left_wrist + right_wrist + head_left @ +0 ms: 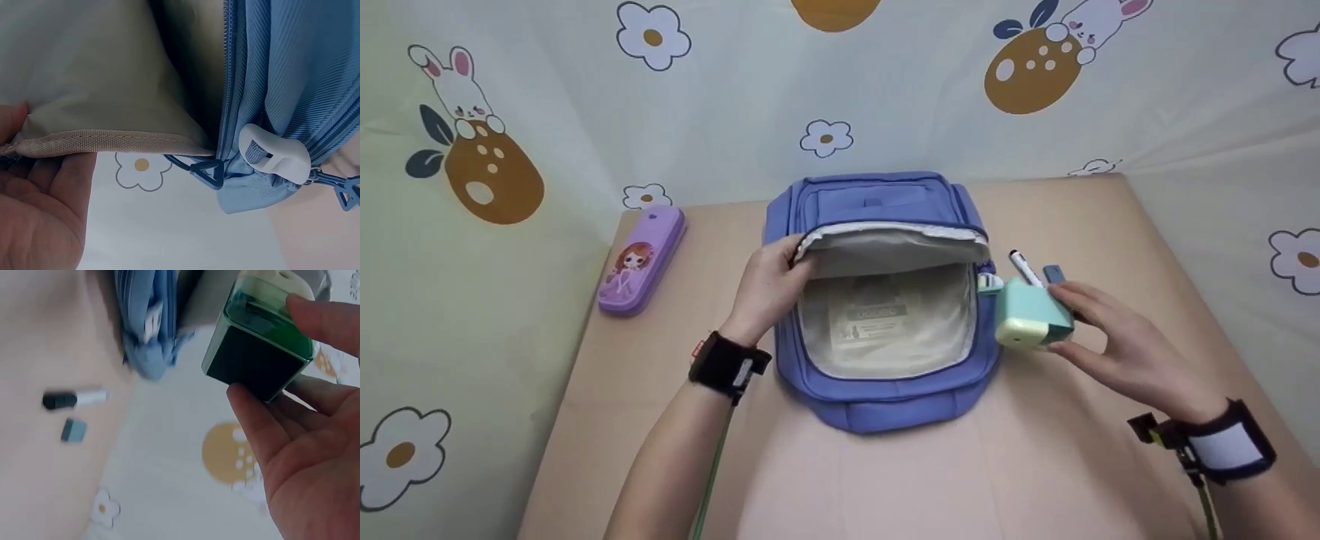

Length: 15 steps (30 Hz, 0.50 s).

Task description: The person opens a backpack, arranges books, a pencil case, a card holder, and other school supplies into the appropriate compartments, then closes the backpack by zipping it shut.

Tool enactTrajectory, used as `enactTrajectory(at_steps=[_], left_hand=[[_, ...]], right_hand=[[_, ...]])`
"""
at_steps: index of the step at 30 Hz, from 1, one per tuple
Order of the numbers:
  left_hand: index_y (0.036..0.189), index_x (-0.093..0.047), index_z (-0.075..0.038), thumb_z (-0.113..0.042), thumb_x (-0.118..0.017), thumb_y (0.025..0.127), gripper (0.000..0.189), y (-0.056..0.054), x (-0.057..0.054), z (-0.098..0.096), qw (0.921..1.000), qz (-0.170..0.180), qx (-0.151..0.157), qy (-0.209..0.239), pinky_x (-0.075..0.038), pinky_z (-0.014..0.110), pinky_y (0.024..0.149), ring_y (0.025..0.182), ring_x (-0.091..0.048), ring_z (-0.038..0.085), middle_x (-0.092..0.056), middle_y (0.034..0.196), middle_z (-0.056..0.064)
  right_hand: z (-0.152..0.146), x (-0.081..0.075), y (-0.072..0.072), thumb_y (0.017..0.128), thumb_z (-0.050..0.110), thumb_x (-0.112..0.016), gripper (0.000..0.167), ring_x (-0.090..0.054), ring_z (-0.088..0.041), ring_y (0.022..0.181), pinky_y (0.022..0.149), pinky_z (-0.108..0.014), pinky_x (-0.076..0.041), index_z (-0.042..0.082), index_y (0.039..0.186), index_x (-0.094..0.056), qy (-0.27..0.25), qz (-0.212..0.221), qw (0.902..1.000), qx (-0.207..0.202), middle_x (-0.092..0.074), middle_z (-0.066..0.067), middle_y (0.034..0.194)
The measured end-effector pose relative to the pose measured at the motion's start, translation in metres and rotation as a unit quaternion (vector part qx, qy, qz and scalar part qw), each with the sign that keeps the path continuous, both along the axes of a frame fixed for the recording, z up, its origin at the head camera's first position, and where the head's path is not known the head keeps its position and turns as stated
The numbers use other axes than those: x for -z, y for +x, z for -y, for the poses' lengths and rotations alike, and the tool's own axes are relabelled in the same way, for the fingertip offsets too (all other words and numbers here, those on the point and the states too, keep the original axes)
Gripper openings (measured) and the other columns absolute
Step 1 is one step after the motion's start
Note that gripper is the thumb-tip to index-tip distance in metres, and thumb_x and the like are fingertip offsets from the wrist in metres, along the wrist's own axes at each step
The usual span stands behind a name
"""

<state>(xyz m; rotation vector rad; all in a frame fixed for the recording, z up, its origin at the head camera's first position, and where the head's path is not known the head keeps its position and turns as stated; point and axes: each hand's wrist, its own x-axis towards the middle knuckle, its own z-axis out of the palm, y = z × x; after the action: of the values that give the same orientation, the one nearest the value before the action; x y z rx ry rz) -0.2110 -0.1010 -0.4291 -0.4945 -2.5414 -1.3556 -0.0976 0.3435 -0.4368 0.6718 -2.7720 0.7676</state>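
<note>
A blue backpack [885,412] lies on the table with its front compartment unzipped, showing a pale lining with a printed label [874,322]. My left hand [769,289] pinches the edge of the compartment's flap [892,255] and holds it raised; in the left wrist view the thumb is above the trimmed edge [112,140] and the fingers below. Just off the bag's right side, my right hand [1132,360] grips a mint-green pencil sharpener [1027,307] between thumb and fingers. Its dark see-through side [256,360] faces the right wrist camera.
Beyond the right hand lie a white marker with a black cap [1026,268] and a small blue-grey block [1054,274]. At the table's left edge rests a purple pencil case [641,262]. A patterned cloth [735,112] hangs behind and beside the table.
</note>
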Motion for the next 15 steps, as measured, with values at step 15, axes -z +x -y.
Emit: enactTrajectory(at_steps=[15], left_hand=[[0.107,-0.075,-0.006,-0.009,-0.064,0.098,0.015,0.002,-0.003,0.000,1.0000,-0.004,0.005,0.004,-0.050,0.032,0.070,0.072,-0.056,0.015,-0.069,0.091,0.002]], right_hand=[[0.074,0.047,-0.068,0.096,0.017,-0.074,0.071,-0.039,-0.038,0.144,0.115,-0.051,-0.035,-0.001,0.155,-0.038,-0.005,0.019,0.9955,-0.093,-0.033,-0.023,0.160]])
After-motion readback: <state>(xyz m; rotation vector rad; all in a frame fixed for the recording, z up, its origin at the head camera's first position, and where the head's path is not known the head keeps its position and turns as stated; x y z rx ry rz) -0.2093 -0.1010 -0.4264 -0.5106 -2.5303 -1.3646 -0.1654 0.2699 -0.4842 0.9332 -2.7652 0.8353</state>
